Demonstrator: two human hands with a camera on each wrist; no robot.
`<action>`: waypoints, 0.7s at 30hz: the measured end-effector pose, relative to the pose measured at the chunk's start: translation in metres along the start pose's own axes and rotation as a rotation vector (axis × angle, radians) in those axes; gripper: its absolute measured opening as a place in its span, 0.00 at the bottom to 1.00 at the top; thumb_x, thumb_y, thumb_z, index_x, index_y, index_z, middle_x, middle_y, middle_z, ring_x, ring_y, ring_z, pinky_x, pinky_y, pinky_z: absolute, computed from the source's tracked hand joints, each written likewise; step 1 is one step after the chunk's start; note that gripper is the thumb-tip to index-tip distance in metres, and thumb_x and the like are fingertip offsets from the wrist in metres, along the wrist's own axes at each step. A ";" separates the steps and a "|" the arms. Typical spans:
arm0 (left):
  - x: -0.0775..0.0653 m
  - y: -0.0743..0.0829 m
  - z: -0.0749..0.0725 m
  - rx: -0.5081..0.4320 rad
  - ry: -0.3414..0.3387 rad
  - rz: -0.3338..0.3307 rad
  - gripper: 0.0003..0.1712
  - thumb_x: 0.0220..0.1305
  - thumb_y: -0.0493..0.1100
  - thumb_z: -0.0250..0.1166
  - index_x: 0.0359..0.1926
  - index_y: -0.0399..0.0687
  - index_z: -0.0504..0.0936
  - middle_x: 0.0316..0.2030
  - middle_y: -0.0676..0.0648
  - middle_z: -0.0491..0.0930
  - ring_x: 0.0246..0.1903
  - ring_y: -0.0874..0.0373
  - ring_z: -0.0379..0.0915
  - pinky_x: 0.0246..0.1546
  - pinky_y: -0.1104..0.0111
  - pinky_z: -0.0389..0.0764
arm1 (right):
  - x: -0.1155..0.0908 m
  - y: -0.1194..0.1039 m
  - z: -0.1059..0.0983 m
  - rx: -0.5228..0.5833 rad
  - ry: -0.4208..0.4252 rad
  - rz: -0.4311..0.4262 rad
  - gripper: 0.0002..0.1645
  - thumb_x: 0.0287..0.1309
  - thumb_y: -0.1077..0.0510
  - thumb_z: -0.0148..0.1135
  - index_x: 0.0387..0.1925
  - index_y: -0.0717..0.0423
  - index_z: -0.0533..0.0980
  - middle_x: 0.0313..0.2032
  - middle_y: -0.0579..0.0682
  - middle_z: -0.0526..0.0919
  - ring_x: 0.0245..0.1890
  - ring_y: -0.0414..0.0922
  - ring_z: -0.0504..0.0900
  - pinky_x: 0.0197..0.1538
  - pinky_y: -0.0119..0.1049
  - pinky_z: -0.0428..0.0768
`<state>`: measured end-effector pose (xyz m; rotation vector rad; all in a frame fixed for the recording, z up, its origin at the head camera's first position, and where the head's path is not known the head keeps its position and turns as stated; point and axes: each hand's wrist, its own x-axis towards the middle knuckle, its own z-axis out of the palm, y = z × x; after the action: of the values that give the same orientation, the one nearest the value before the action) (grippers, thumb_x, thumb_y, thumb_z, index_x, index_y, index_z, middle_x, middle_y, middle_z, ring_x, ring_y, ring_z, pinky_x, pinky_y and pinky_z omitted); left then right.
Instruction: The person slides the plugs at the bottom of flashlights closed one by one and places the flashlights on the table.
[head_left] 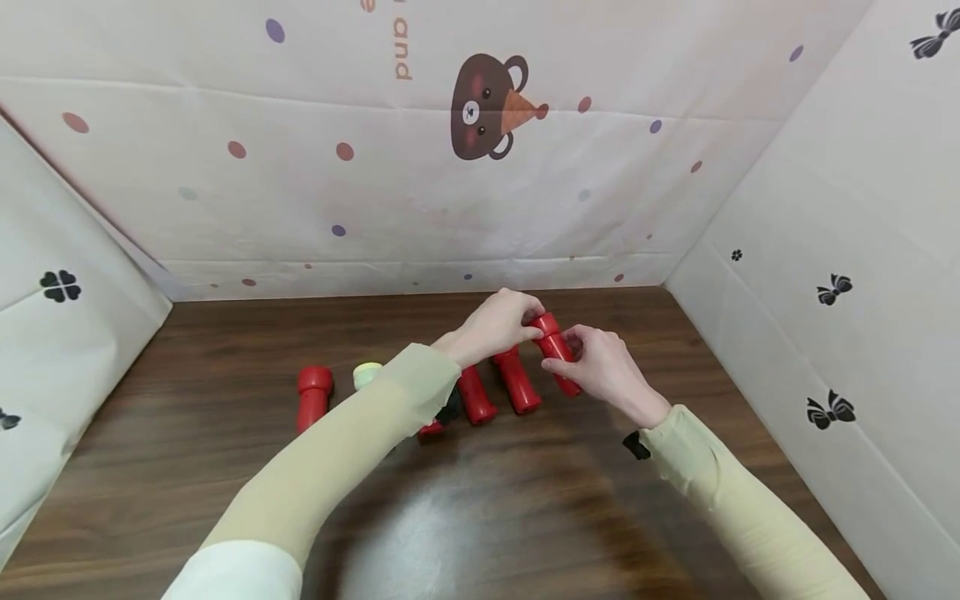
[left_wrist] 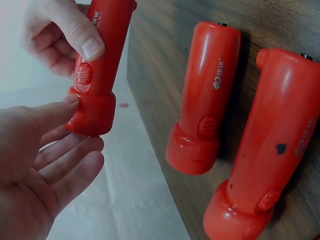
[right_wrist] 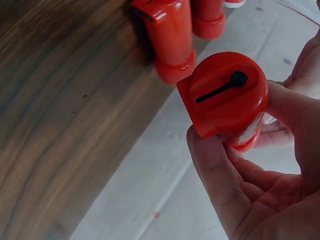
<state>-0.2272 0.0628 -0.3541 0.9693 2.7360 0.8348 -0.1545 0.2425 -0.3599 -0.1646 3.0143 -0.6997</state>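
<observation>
A red flashlight (head_left: 556,346) is held tilted above the table between both hands. My right hand (head_left: 603,365) grips its body, with the thumb on one side near the ribbed switch (left_wrist: 84,75). At the other end, my left hand (head_left: 495,325) holds the wider head between thumb and fingers. The right wrist view shows the flashlight's tail end (right_wrist: 225,95) with a black piece set in a groove. Beside it, another red flashlight (head_left: 517,383) lies on the table, and a further red flashlight (head_left: 477,396) lies left of that one.
Further left lies a red flashlight (head_left: 313,396), partly hidden by the left sleeve. Near it is an object with a pale yellow round top (head_left: 366,374). A bit of red (head_left: 431,428) shows under the left forearm. Printed white sheets (head_left: 405,192) wall the brown wooden table (head_left: 480,500).
</observation>
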 end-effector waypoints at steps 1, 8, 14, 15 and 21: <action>0.002 0.000 0.002 0.001 -0.004 -0.004 0.19 0.59 0.48 0.67 0.52 0.51 0.80 0.45 0.51 0.85 0.44 0.62 0.80 0.51 0.69 0.81 | 0.001 0.002 0.000 -0.005 -0.004 0.006 0.29 0.50 0.42 0.69 0.46 0.57 0.75 0.31 0.51 0.86 0.23 0.39 0.81 0.26 0.30 0.79; 0.014 -0.003 0.016 0.007 -0.033 -0.022 0.18 0.60 0.47 0.67 0.51 0.50 0.80 0.43 0.51 0.84 0.40 0.62 0.79 0.50 0.69 0.82 | 0.007 0.012 0.007 -0.013 -0.033 0.050 0.29 0.50 0.42 0.69 0.46 0.58 0.75 0.33 0.53 0.87 0.23 0.39 0.81 0.26 0.30 0.79; 0.020 -0.004 0.023 0.040 -0.070 -0.007 0.17 0.60 0.46 0.67 0.50 0.47 0.81 0.42 0.50 0.84 0.37 0.62 0.76 0.43 0.71 0.81 | 0.012 0.019 0.017 -0.021 -0.043 0.069 0.28 0.50 0.43 0.70 0.44 0.59 0.75 0.30 0.54 0.86 0.20 0.39 0.80 0.24 0.31 0.78; 0.021 -0.005 0.024 0.046 -0.077 -0.007 0.17 0.60 0.46 0.67 0.49 0.47 0.82 0.41 0.50 0.84 0.37 0.62 0.76 0.42 0.71 0.81 | 0.012 0.020 0.018 -0.024 -0.045 0.072 0.27 0.50 0.44 0.70 0.43 0.59 0.75 0.30 0.54 0.86 0.20 0.39 0.80 0.24 0.31 0.77; 0.025 -0.009 0.029 0.100 -0.077 -0.013 0.10 0.59 0.48 0.67 0.40 0.50 0.84 0.32 0.53 0.82 0.38 0.60 0.70 0.38 0.71 0.75 | 0.016 0.023 0.027 -0.045 -0.035 0.068 0.26 0.49 0.44 0.70 0.41 0.59 0.76 0.24 0.51 0.84 0.18 0.39 0.78 0.22 0.31 0.74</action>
<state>-0.2431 0.0857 -0.3813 0.9788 2.7381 0.6494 -0.1711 0.2493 -0.3946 -0.0741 2.9874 -0.6177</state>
